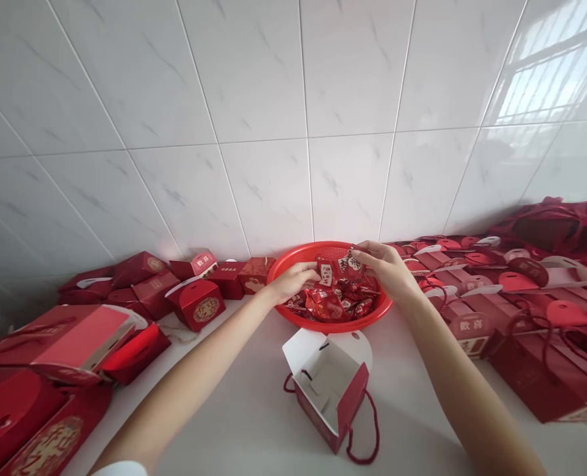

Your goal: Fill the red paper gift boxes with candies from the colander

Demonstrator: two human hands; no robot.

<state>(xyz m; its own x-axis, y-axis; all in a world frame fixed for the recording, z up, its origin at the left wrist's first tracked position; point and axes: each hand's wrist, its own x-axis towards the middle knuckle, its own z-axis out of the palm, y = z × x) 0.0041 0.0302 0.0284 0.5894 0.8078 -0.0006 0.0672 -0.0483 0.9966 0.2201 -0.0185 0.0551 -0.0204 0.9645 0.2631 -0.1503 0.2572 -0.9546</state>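
Observation:
A red plastic basket (330, 326) holds several red wrapped packets (326, 304). My left hand (293, 281) is over its left side, fingers closed on the edge of a red packet with a white label (326, 274). Over the right side, my right hand (385, 264) pinches another red packet with pale lettering (352, 266). In front of the basket stands an open red box (318, 413) with a white, bare inside, its flaps raised and a dark red cord handle hanging at the right.
Closed red boxes (199, 304) sit along the left side, with larger ones (50, 423) nearer. Rows of red boxes with cords (546, 370) fill the right. A white tiled wall (264, 185) rises behind.

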